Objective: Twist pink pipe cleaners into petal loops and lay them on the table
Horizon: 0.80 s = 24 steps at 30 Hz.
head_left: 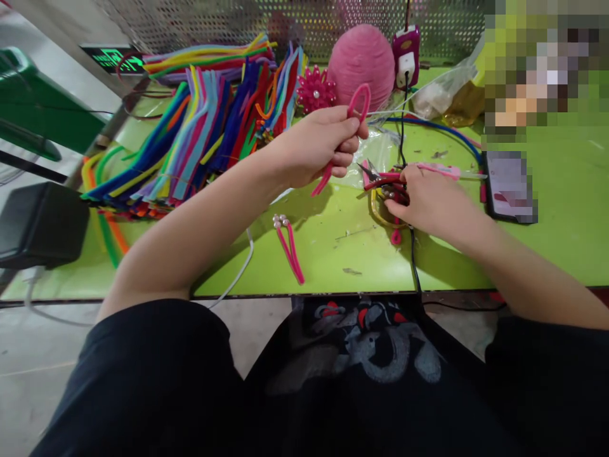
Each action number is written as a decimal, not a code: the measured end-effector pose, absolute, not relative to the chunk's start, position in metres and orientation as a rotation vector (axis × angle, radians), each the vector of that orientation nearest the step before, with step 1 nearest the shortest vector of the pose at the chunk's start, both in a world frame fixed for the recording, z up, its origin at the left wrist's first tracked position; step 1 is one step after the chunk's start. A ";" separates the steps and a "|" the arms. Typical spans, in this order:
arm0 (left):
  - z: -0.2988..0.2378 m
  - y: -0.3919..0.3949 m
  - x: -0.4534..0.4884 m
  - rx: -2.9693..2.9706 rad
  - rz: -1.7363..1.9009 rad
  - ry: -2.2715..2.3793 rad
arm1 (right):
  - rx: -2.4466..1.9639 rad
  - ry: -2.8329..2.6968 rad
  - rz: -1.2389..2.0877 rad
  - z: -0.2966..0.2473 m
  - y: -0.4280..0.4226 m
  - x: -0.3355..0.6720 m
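No words can be read. The 1 clear sign is a dark panel (111, 58) with glowing green marks (its small lettering is too blurred to make out), including an arrow pointing right. The yellowish label (406, 44) on the purple socket unit (415, 38) is illegible.

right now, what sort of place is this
Probably a handicraft workspace, judging by the bundled multicolored pipe cleaners, the pearl-centred pink flower, and the looped pink pipe cleaner in the left hand.
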<state>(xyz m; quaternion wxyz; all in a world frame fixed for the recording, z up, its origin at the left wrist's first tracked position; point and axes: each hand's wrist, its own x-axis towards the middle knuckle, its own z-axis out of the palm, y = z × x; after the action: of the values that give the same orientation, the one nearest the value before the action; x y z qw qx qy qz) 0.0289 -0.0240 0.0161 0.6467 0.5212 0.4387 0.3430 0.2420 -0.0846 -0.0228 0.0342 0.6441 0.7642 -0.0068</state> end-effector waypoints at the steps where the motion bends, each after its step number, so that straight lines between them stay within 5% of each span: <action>1: 0.018 -0.023 0.031 1.170 0.814 1.012 | 1.968 2.343 -0.012 -0.025 -0.085 0.241; 11: 0.017 -0.028 0.031 1.433 1.018 1.083 | 2.146 2.317 -0.402 -0.004 -0.074 0.256; 18: 0.022 -0.032 0.036 1.349 1.138 1.093 | 2.166 2.276 -1.824 0.006 -0.076 0.275; 24: 0.015 -0.033 0.039 1.372 1.106 1.060 | 1.631 2.377 -2.466 -0.001 -0.078 0.261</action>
<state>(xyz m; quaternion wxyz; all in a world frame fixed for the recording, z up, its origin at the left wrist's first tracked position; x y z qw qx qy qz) 0.0385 -0.0334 0.0153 0.5163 0.5714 0.4414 0.4605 0.2615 -0.0783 -0.0008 -0.3203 0.4073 0.5935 -0.6159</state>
